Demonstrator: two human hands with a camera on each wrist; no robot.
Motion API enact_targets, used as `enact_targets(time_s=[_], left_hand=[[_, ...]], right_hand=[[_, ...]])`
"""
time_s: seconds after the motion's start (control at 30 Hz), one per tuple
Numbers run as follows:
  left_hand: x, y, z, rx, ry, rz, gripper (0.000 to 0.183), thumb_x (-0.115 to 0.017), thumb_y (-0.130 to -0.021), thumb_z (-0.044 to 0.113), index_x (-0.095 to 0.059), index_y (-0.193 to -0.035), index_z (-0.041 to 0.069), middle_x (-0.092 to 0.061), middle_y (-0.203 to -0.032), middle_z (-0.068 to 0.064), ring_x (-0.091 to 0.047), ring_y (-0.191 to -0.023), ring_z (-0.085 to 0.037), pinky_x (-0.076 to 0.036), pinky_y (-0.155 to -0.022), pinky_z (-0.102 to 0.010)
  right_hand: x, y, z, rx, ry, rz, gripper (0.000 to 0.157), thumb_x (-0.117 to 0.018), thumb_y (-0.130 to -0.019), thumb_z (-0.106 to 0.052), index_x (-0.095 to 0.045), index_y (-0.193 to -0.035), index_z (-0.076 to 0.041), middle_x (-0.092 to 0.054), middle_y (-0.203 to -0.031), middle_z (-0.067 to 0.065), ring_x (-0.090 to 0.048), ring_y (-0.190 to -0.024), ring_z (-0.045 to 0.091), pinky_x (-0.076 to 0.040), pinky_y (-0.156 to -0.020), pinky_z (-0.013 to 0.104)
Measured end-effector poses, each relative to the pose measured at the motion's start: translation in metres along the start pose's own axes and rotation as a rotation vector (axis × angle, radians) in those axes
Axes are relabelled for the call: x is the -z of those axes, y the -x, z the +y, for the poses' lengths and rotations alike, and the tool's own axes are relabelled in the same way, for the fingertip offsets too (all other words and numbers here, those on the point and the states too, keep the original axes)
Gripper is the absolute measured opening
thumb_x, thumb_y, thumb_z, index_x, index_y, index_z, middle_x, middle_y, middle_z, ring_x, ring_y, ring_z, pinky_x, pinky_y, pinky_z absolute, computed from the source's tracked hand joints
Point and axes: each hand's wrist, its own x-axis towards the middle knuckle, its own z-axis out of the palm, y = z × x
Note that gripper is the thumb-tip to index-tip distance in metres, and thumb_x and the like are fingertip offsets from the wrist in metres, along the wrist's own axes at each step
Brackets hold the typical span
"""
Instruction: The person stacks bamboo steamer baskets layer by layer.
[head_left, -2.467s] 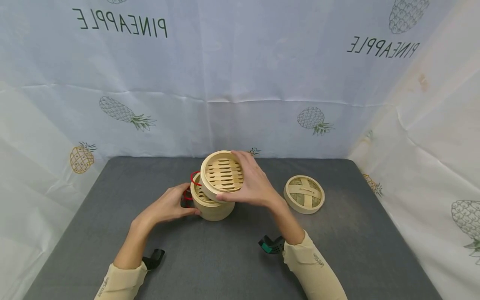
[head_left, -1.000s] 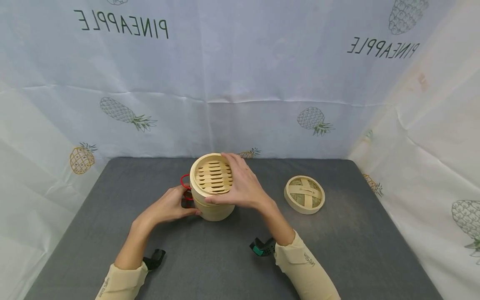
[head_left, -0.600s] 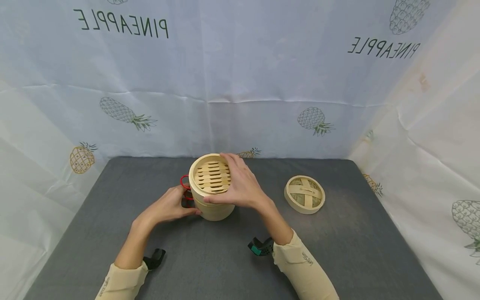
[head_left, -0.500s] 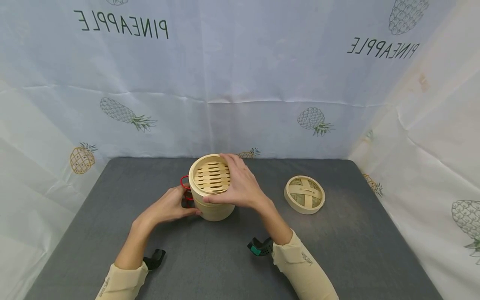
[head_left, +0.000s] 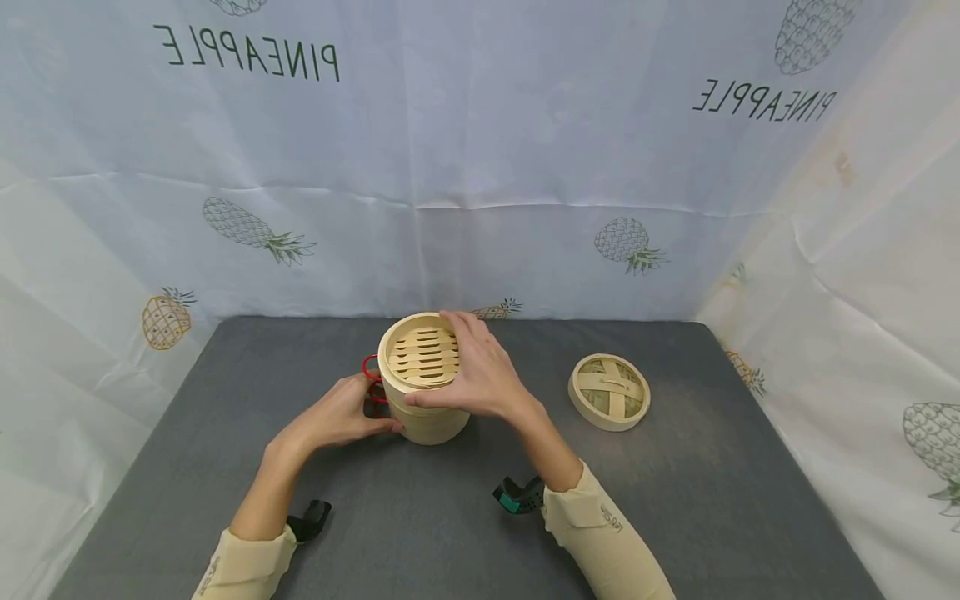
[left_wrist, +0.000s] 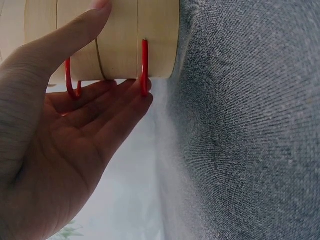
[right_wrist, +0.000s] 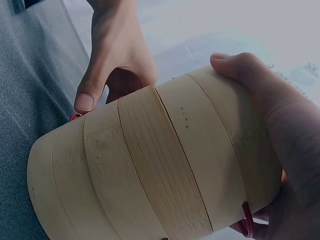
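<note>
Two round bamboo steamer baskets stand stacked left of the table's middle. My right hand (head_left: pixel 483 375) grips the upper basket (head_left: pixel 423 360) by its right side, thumb on the near wall and fingers at the far rim. Around the left side of the lower basket (head_left: pixel 433 429) my left hand (head_left: pixel 341 414) holds on, its thumb against the near wall. Red loop handles stick out on the left; in the left wrist view one red loop (left_wrist: pixel 145 67) lies against the fingers. The right wrist view shows the upper basket's wall (right_wrist: pixel 192 125) seated along the lower one's top edge.
A bamboo steamer lid (head_left: pixel 611 385) with crossed strips and a small handle lies to the right on the grey table (head_left: pixel 420 533). Behind the table hangs a white curtain (head_left: pixel 480 150) printed with pineapples.
The upper basket has moved left and down from a tilted, offset position and now sits in line on the lower basket. My right hand moved with it; my left hand stayed put.
</note>
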Motion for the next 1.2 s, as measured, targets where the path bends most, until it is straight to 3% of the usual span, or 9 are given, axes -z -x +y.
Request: enact_targets(time_s=[0.7, 1.07, 1.13, 1.2], left_hand=[[0.001, 0.0, 0.002, 0.006, -0.017, -0.002, 0.067, -0.096, -0.084, 0.026, -0.063, -0.137, -0.001, -0.079, -0.118, -0.012, -0.08, -0.104, -0.025, -0.067, -0.088, -0.039], [0.0, 0.0, 0.002, -0.008, -0.014, 0.014, 0.068, -0.097, -0.084, 0.026, -0.064, -0.137, 0.0, -0.08, -0.116, -0.011, -0.08, -0.103, -0.024, -0.067, -0.086, -0.038], [0.0, 0.0, 0.002, -0.007, -0.018, 0.013, 0.069, -0.096, -0.084, 0.026, -0.063, -0.139, 0.0, -0.08, -0.117, -0.011, -0.079, -0.104, -0.024, -0.067, -0.087, -0.039], [0.0, 0.0, 0.001, -0.009, -0.019, 0.009, 0.071, -0.096, -0.084, 0.026, -0.062, -0.141, 0.0, -0.079, -0.12, -0.011, -0.079, -0.105, -0.025, -0.067, -0.088, -0.04]], right_hand=[[0.007, 0.0, 0.0, 0.025, -0.002, -0.057, 0.129, -0.091, -0.069, -0.068, -0.03, -0.171, -0.016, -0.041, -0.169, 0.011, -0.047, -0.153, 0.032, -0.05, -0.119, 0.06], [0.018, 0.006, 0.002, 0.045, 0.002, -0.053, 0.132, -0.092, -0.07, -0.066, -0.026, -0.173, -0.017, -0.037, -0.173, 0.012, -0.04, -0.16, 0.033, -0.043, -0.126, 0.062], [0.021, 0.007, 0.004, 0.049, -0.002, -0.052, 0.132, -0.09, -0.071, -0.07, -0.025, -0.173, -0.018, -0.036, -0.174, 0.011, -0.038, -0.162, 0.033, -0.042, -0.126, 0.063], [0.024, 0.009, 0.007, 0.052, -0.001, -0.051, 0.136, -0.082, -0.07, -0.085, -0.024, -0.173, -0.019, -0.035, -0.175, 0.011, -0.036, -0.163, 0.034, -0.041, -0.127, 0.065]])
